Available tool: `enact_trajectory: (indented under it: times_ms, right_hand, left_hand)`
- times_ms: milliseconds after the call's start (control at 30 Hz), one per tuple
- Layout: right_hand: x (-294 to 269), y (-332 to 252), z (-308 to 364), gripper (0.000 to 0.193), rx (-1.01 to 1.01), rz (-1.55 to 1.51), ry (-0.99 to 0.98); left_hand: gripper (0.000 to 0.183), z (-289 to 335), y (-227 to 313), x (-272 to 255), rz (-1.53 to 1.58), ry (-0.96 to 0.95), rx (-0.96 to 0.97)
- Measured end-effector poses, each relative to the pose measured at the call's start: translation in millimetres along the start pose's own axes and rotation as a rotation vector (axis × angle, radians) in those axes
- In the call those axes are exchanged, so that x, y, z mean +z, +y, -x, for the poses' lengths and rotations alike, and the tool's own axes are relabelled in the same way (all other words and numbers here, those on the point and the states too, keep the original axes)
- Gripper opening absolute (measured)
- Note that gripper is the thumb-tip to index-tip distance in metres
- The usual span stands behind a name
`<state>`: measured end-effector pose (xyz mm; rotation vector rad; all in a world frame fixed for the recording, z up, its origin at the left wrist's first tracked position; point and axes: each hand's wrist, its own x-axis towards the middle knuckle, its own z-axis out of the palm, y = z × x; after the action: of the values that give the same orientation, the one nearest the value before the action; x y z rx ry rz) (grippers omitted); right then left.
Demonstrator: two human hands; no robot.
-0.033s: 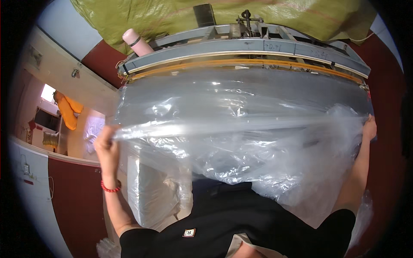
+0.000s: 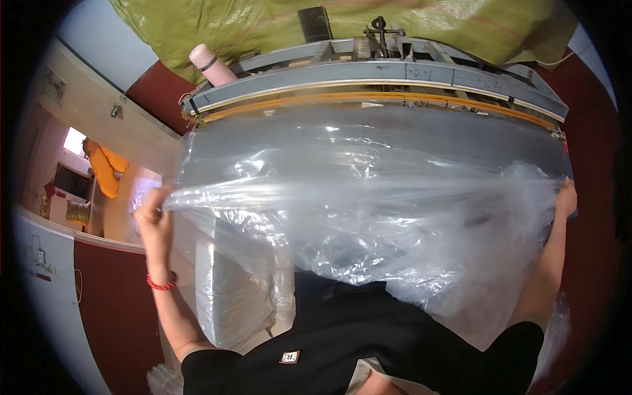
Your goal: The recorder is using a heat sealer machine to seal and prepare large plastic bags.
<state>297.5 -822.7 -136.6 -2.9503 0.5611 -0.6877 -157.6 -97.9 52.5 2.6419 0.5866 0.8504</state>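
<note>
I have the clear film pulled taut crosswise in front of me, my left hand closed on its left edge, my right hand on its right. Below its left part sits a wrapped bale, partly behind the film; the black shirt blocks my view at the middle. Beyond runs a grey bar, a pink flask near its left end, a green sheet behind.

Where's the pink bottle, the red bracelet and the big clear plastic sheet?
Pink bottle [image 2: 214, 68], head view: on its side, by the dark band.
Red bracelet [image 2: 162, 286], head view: middle of its visible curve.
Clear plastic sheet [image 2: 368, 187], head view: on its stretched middle.
</note>
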Motion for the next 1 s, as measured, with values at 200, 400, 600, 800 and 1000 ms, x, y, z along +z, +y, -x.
enact_trajectory:
  times_ms: [200,400,600,800,1000]
  right_hand:
    - [-18,-21,7,0.04,0.031,-0.003,-0.034]
    - [-17,-8,7,0.04,0.084,-0.035,-0.045]
    - [-11,-15,3,0.044,0.072,-0.02,-0.023]
    - [-6,1,-2,0.044,0.061,-0.031,0.003]
    - [8,3,-9,0.044,0.099,-0.128,0.034]
  left_hand:
    - [0.019,-95,-73,-55,-0.15,0.358,-0.037]
    - [0.028,-65,35,90,-0.234,-0.277,0.657]
    - [0.033,-48,-97,140,-0.59,-0.447,0.013]
    - [0.023,-78,-14,168,-0.524,-0.292,0.198]
    - [0.054,-54,-21,211,-0.124,-0.456,0.416]
